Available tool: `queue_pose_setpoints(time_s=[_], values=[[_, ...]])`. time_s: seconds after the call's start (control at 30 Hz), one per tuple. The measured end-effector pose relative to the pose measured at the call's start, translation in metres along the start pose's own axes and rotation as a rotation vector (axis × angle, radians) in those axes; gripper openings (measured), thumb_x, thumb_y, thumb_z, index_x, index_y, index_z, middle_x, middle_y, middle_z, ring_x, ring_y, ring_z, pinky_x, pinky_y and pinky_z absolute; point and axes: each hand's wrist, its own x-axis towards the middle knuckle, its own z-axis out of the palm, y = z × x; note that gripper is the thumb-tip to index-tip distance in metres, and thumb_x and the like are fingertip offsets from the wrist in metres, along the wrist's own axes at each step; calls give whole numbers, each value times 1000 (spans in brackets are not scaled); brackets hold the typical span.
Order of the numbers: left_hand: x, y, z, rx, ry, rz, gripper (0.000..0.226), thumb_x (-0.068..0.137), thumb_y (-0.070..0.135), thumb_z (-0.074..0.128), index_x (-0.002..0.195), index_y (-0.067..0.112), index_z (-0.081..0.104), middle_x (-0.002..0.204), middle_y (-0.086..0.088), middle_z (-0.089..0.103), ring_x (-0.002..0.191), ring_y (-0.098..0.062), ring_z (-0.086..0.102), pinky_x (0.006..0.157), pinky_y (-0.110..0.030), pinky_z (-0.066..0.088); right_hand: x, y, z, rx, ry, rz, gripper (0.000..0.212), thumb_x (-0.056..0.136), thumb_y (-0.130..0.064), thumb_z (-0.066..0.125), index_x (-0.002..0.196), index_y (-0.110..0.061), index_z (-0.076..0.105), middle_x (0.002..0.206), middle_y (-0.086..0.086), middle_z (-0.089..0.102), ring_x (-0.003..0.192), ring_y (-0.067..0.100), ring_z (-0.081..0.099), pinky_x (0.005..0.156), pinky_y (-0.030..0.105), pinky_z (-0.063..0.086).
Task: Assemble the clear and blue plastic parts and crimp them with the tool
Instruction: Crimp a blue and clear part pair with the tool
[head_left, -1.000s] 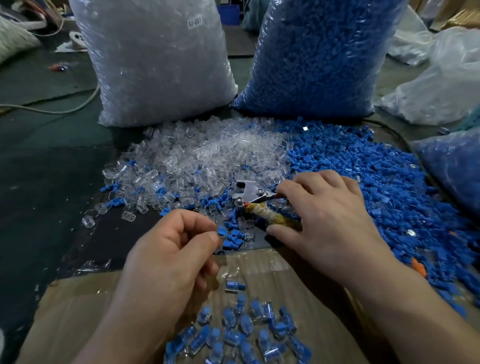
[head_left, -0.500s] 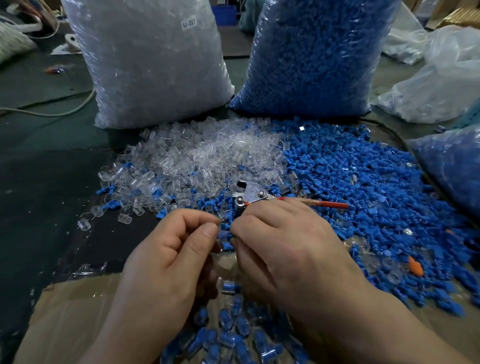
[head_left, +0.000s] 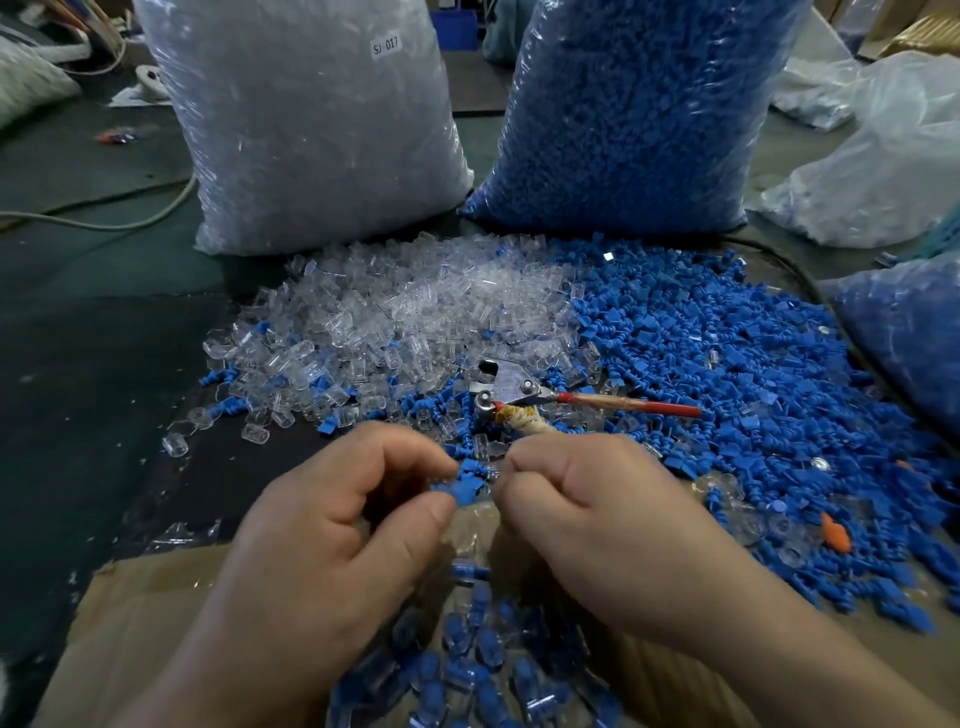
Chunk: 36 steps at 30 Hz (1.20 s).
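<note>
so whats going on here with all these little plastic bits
A person is putting parts together by hand. The left hand pinches a blue part, and the right hand, fingers curled, holds what looks like a clear part against it. The crimping tool lies on the loose piles beyond, one handle running under the right hand. Assembled pieces lie on the cardboard.

Clear parts heaped left, blue parts spread right, piles touching. Tool at the seam (metal head, red handle pointing right). One blue part pinched in the left hand.
</note>
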Motion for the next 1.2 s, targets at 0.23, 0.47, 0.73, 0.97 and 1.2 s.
queue_pose_setpoints(time_s=[0.23,0.47,0.73,0.97,1.2], values=[[4,-6,-5,301,-306,11,16,75,49,53,80,38,63,87,24,62,82,3,60,66,-21,46,-2,6,5,-506,-21,-163,26,95,-52,39,95,-30,52,91,-10,56,77,14,50,55,28,34],[6,-12,0,364,-143,8,11,87,48,57,97,47,61,102,30,58,92,6,59,64,-15,44,2,10,4,-454,-44,-149,20,93,-51,45,94,-32,51,91,-12,54,78,10,52,61,31,41],[14,-27,12,536,-212,11,45,88,14,71,131,26,66,130,16,58,114,-9,53,93,-18,36,16,13,23,-679,41,-202,38,97,-57,34,126,-33,39,83,-5,32,63,18,31,45,29,19],[13,-26,14,427,-152,-49,17,87,31,69,103,37,68,103,25,53,96,4,53,79,-11,40,16,10,16,-550,56,-133,6,99,-32,45,104,-30,42,89,-7,51,67,20,42,50,34,27],[13,-26,17,412,-79,-61,10,89,33,64,97,39,63,100,26,53,98,7,52,72,-8,38,15,16,16,-394,182,-151,10,99,-40,43,95,-31,43,76,-9,55,65,11,53,59,36,44]])
